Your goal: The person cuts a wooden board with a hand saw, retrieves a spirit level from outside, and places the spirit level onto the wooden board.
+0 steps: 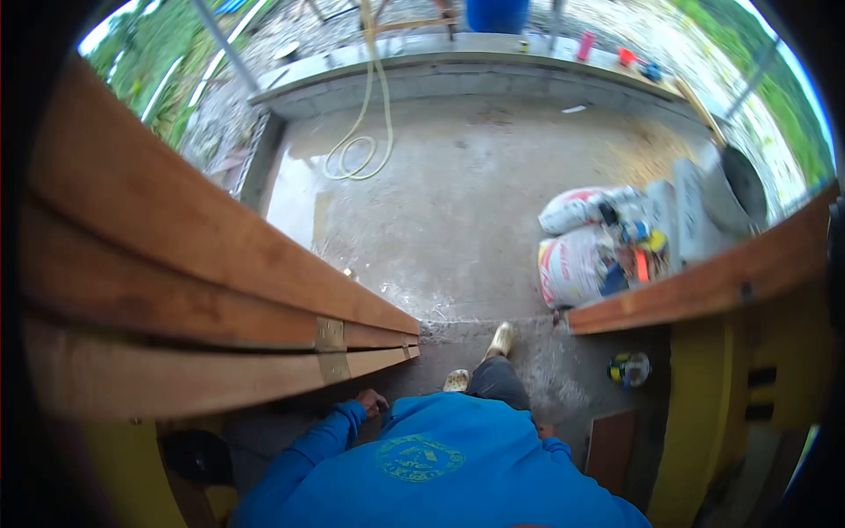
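The left hand (373, 403) was near the tapering end of the stacked brown wooden panels with brass-coloured hinges (202, 238), which spanned the left side of the view. Its fingers looked curled, though I cannot tell whether its grip was clenched on itself or grasping something, or whether it touched the panels. The right hand (547, 431) hung beside the long-sleeved bright blue shirt (528, 475), mostly hidden, so the state of its grip cannot be told; a flat reddish-brown board (611, 444) stood near it. Another brown wooden panel (704, 283) extended along the right, with a small round tin (629, 370) on the floor below it. Beyond the pale clogs (499, 339) lay a grey concrete floor (440, 211), holding bulging white-and-red sacks (572, 264) at right and a cream-coloured hose (368, 31) looped at left.
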`<state>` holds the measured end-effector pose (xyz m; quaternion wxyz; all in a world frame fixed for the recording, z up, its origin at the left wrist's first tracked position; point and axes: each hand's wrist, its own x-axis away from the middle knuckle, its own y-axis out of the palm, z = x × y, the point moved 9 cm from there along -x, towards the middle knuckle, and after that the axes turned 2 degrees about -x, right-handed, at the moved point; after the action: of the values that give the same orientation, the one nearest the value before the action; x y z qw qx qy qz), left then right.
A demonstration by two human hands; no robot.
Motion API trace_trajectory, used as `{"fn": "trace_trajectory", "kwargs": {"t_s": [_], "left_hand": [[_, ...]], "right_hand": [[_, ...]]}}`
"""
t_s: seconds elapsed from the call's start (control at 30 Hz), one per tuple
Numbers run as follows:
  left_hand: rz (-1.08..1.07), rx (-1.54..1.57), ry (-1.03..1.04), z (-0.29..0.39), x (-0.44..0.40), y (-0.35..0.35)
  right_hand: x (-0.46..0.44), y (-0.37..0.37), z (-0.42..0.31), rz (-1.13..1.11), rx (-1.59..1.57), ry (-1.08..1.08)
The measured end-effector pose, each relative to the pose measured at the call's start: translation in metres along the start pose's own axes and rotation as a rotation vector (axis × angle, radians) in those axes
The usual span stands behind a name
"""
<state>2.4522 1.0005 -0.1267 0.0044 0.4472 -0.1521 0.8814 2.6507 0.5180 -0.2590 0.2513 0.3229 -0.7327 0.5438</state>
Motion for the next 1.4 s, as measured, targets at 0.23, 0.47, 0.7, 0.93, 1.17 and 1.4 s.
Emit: {"fn": "trace_trajectory", "kwargs": {"t_s": [0.23, 0.47, 0.7, 0.93, 1.17, 1.4], "left_hand": [[-0.063, -0.725, 0.118, -0.020, -0.114, 0.045], [0.149, 0.016, -0.162, 0.092, -0.153, 0.016], [0.128, 0.008, -0.214, 0.123, -0.275, -0.073], [0.052, -0.494, -0.233, 0.171, -0.420, -0.308], [0.635, -0.034, -0.252, 0.326, -0.447, -0.641], [0.527, -0.112, -0.136, 0.407, -0.555, -0.634]], "right_hand": [[-0.203, -0.163, -0.063, -0.232, -0.016, 0.040], [-0.481, -0.408, -0.245, 0.252, 0.136, -0.429], [-0.419, -0.447, -0.676, 0.210, 0.235, -0.965], [-0.509, -0.370, -0.769, -0.235, 0.404, -0.957], [-0.706, -0.469, -0.576, -0.219, 0.634, -0.357], [-0.809, -0.549, -0.585, -0.380, 1.140, -0.442]]}}
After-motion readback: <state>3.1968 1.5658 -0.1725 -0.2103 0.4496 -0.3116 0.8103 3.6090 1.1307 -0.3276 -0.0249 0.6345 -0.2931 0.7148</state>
